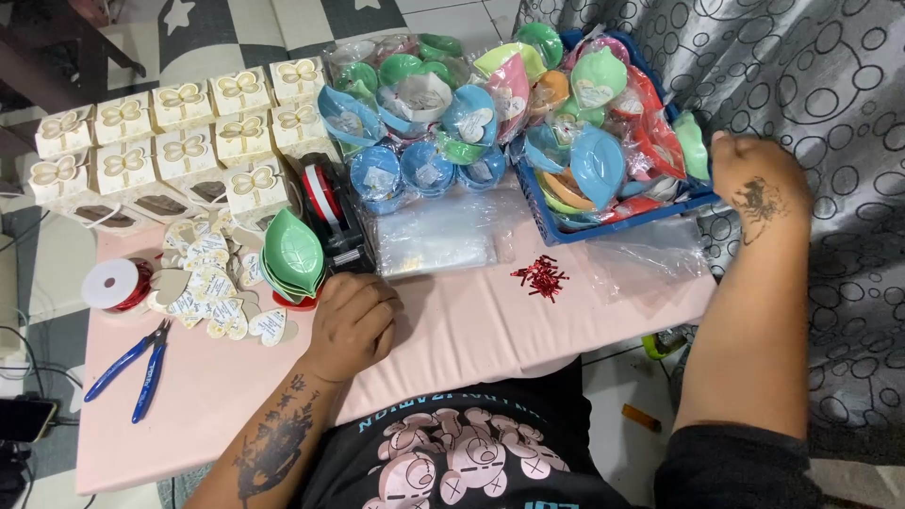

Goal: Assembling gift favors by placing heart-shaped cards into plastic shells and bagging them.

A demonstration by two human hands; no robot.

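Left hand rests on the pink table, fingers curled loosely, grasping nothing that shows. It sits just near of the black tape dispenser and just right of a stack of green leaf-shaped dishes.

Right hand is at the right end of the blue basket, fingers on the basket's edge or on a green dish there; can't tell which, or whether the grip is clenched, fingertips hidden.

Basket sits far right on the table, heaped with bagged leaf dishes in blue, green, pink, orange and red. More bagged blue and green dishes are piled just left of it.

Flat clear plastic bags lie on the table between dispenser and basket. Small pile of red twist ties near of the basket.

Left side: rows of cream gift boxes with bow tops at the far edge, scattered heart-shaped paper tags near of them, a spool of red ribbon beside the tags, blue-handled cutters nearest.

Grey circle-print fabric hangs right of the table.
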